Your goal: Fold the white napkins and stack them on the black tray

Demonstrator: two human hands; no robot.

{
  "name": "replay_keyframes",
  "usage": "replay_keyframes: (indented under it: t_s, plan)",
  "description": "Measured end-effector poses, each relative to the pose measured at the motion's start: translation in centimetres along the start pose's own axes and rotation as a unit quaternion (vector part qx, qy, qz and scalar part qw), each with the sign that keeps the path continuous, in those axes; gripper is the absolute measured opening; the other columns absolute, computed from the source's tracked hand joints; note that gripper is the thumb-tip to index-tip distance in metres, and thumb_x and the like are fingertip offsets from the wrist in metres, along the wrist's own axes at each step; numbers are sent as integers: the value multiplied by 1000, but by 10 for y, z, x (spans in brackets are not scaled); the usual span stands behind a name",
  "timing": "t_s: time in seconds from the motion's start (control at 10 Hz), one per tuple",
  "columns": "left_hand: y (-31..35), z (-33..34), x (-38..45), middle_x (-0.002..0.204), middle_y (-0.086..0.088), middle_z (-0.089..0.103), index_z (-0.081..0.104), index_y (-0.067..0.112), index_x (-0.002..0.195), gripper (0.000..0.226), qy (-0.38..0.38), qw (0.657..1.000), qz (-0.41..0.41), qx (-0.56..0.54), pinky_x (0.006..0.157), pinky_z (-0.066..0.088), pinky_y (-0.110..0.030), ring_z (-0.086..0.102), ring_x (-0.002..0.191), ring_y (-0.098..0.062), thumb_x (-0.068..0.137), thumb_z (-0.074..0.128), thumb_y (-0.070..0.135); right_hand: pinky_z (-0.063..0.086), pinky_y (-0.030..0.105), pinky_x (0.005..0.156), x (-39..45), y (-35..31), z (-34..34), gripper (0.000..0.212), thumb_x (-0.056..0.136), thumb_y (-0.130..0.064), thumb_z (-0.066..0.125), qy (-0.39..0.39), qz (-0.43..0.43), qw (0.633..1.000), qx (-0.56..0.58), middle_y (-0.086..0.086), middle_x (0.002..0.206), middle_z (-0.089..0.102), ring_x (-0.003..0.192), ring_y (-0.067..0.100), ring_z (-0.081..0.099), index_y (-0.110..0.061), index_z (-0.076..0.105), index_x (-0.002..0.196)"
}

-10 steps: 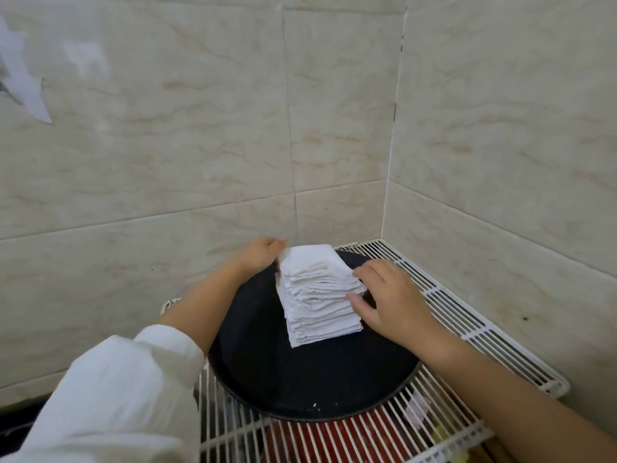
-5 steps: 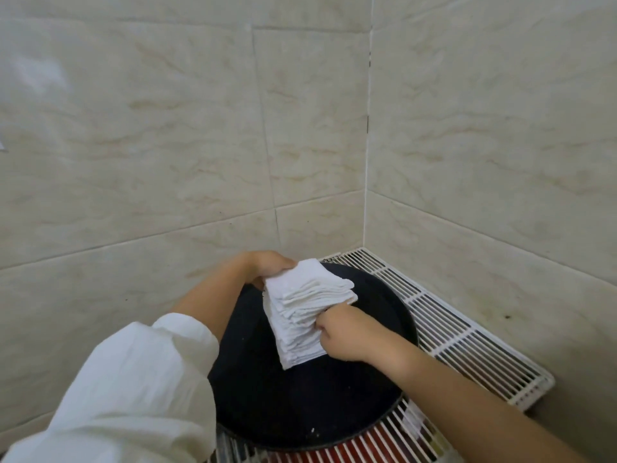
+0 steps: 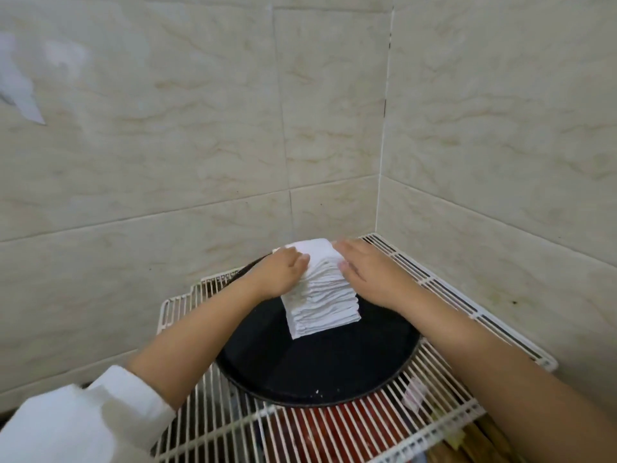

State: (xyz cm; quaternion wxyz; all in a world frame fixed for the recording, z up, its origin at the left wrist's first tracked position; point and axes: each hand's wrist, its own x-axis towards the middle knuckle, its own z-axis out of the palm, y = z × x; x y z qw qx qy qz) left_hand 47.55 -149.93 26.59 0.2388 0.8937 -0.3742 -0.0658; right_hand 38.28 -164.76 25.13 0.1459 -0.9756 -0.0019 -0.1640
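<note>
Over on the black tray, sitting on a white wire rack in the tiled corner: pressing the stack of folded white napkins from both sides, left hand flat-fingered against the left face, right hand flat against the right, neither curling round it.

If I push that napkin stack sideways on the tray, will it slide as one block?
Probably not. The napkin stack is tall, loose and already leaning, so upper layers would likely shear off. The left hand and right hand flank it. The black tray looks smooth, so the base may slip.
</note>
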Motion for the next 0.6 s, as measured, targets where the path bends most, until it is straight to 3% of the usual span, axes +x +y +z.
replay_keyframes:
  t_s: [0.1,0.2,0.3,0.4,0.5,0.6]
  plan:
    - [-8,7,-6,96,-11,42,41,5,86,27,-12,1000,-17,-20,86,28,-26,37,94,-15,102,23,19,24,29,111,-1,0,12,43,100,-24,30,-113,20,993,-5,10,148,34,136,21,33,-6,32,140]
    - [-10,12,-10,95,-12,44,43,5,85,28,23,999,-19,-32,100,30,-34,44,98,-22,102,25,19,32,35,109,-4,0,13,42,99,-23,33,-111,22,994,9,12,144,39,131,24,38,-5,36,136]
    - [-5,15,-20,111,-20,54,53,-2,105,36,109,992,-8,-56,91,32,-28,49,112,-29,102,26,21,33,34,106,-5,3,9,42,97,-22,38,-78,8,997,21,13,142,41,129,25,40,-4,38,135]
    - [-14,21,-29,123,-19,56,52,-1,120,49,192,979,-29,-68,87,36,-29,51,115,-31,98,22,31,29,28,107,-3,10,9,45,96,-22,41,-40,8,998,48,11,145,39,132,22,37,-6,36,138]
    - [-46,40,-37,149,-24,27,21,-6,142,54,97,979,-175,36,114,22,-37,26,139,-34,101,26,28,34,28,100,-3,18,15,45,93,-29,43,-7,10,997,73,11,137,48,125,23,44,-7,45,133]
    - [-67,60,-48,153,-24,15,10,-6,144,65,-21,950,-293,108,119,14,-43,12,143,-37,100,24,39,32,19,84,-6,21,15,41,90,-26,48,55,37,990,127,13,127,55,115,25,50,-5,54,124]
